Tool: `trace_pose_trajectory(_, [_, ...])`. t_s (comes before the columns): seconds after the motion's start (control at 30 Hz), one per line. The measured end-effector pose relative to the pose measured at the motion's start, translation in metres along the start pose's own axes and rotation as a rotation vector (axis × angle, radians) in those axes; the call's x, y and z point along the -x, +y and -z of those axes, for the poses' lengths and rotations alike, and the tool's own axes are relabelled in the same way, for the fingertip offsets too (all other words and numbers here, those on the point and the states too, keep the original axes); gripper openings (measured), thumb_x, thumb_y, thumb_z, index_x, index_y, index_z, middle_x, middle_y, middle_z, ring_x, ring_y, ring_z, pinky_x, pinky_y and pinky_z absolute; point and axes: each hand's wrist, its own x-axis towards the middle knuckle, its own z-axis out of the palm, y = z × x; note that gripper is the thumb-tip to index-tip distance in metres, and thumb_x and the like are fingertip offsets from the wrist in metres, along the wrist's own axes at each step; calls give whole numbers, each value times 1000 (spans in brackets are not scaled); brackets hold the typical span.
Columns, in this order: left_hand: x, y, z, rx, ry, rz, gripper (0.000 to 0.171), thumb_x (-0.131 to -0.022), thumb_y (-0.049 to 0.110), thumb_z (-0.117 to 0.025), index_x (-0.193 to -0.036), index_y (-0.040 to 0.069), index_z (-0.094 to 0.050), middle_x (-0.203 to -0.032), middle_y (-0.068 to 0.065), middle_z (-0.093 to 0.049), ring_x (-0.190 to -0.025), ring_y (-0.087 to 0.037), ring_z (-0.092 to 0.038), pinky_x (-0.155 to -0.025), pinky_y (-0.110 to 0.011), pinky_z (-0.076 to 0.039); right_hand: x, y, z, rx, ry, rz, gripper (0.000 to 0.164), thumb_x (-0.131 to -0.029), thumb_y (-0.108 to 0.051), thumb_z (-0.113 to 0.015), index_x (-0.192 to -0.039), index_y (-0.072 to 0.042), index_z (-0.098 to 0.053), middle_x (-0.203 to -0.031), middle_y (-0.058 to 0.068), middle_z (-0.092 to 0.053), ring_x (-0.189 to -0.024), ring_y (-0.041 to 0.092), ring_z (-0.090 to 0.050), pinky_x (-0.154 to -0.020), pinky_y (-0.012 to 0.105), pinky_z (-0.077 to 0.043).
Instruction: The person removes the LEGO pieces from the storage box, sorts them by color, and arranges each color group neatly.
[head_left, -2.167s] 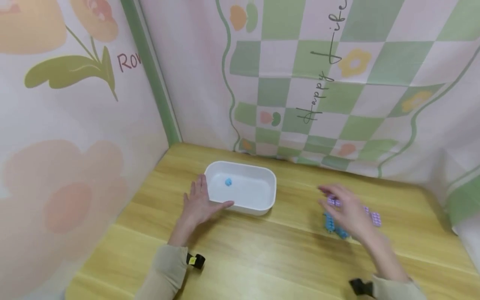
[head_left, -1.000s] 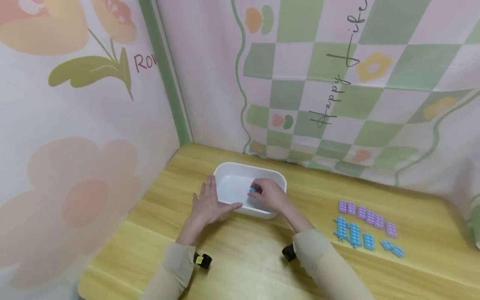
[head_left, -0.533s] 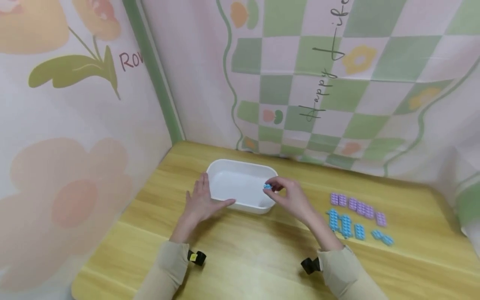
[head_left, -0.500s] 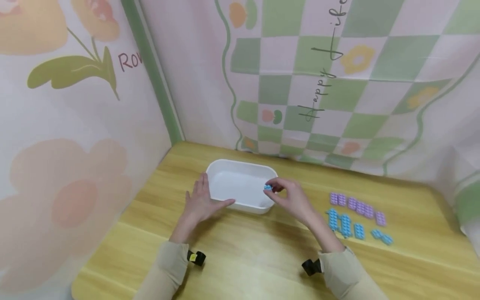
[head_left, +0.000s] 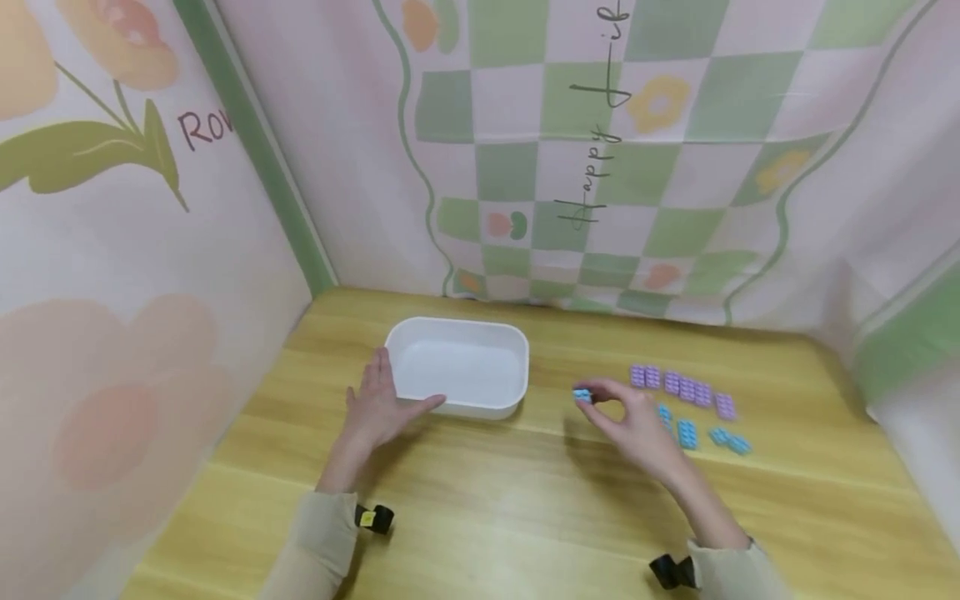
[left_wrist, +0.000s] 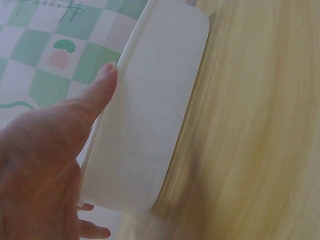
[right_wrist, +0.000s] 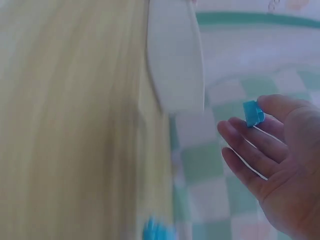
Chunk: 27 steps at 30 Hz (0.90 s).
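Observation:
A white plastic tub [head_left: 450, 407] stands on the wooden table. My left hand [head_left: 378, 408] rests against its left end, thumb on the front rim and fingers straight; the left wrist view shows the thumb on the tub's rim [left_wrist: 127, 55]. Between thumb and fingertips my right hand [head_left: 637, 425] pinches a small blue building brick [right_wrist: 253, 113], held above the table to the right of the tub. Several purple building bricks [head_left: 687, 389] lie in a row beyond the right hand. More blue building bricks [head_left: 687, 434] lie nearer, some partly hidden behind that hand.
The wooden table [head_left: 480, 500] reaches back to a checkered curtain [head_left: 570, 167]. A flower-printed wall covering [head_left: 135, 250] borders it on the left. Black wrist cameras [head_left: 375, 518] sit at both cuffs.
My right hand reached into the tub, pinched the small blue brick, lifted it out and carried it right towards the other bricks. My left hand stayed on the tub.

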Motion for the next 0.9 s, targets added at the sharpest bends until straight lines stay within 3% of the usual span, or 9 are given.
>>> trace_pose_trajectory(0.1, [1,-1,0,3,-4,3,148,-84,90,-69,-175,2,8,-186,-22,2,-172,-47,-7,-134,-78,-3,15,17,19,5,50,-26,23,-101,-6,-78,-124,-5,-79,-114,13,-84,-102,-4,-71,-92,28,-66])
trace_pose_trajectory(0.23, [1,-2,1,7,-8,-4,147,-84,90,-68,-175,2,8,-186,-23,2,-172,-48,-7,-133,-77,-2,37,43,51,34,118,-77,26,-100,-4,-78,-126,-2,-78,-120,21,-82,-104,-23,-58,-92,1,-49])
trace_pose_trajectory(0.4, [2,-1,1,14,-14,-11,149,-84,91,-67,-175,2,9,-185,-23,4,-172,-49,-6,-133,-78,0,69,82,90,121,165,-193,28,-100,-8,-78,-126,1,-76,-122,30,-77,-98,-28,-49,-81,0,-45])
trace_pose_trajectory(0.5, [2,-2,2,24,-13,-10,149,-83,91,-68,-175,2,9,-185,-23,5,-172,-49,-5,-133,-79,0,86,104,108,133,184,-225,27,-100,-8,-79,-124,3,-75,-112,2,-79,-93,-25,-51,-73,1,-48])
trace_pose_trajectory(0.57, [2,-2,1,31,-10,-10,150,-83,92,-68,-175,1,8,-186,-23,4,-172,-49,-6,-132,-80,-1,97,117,117,142,197,-227,26,-99,-6,-78,-123,4,-75,-108,-24,-71,-91,-24,-51,-72,1,-49])
trace_pose_trajectory(0.63, [2,-3,0,31,-8,-12,150,-82,92,-67,-175,1,8,-186,-23,4,-171,-49,-6,-132,-80,-1,106,128,124,161,205,-233,24,-99,-5,-78,-120,5,-75,-103,-39,-57,-90,-24,-51,-71,0,-49])
trace_pose_trajectory(0.7, [2,-3,-1,32,-7,-13,150,-82,93,-67,-175,1,7,-186,-22,4,-171,-49,-6,-132,-80,-1,114,135,128,191,197,-242,22,-99,-4,-77,-118,7,-75,-101,-31,-63,-88,-25,-50,-69,1,-48])
trace_pose_trajectory(0.8, [2,-3,-1,28,-6,-14,150,-82,93,-67,-175,2,7,-186,-22,4,-172,-48,-6,-132,-79,-1,122,143,130,235,154,-277,23,-100,-5,-76,-117,9,-74,-101,3,-74,-85,-26,-47,-65,2,-47])
trace_pose_trajectory(0.9, [3,-2,0,26,-7,-16,149,-83,92,-67,-175,2,7,-186,-22,4,-172,-48,-6,-132,-79,0,124,148,130,269,115,-303,24,-100,-6,-76,-117,11,-73,-106,31,-72,-85,-27,-43,-63,3,-45])
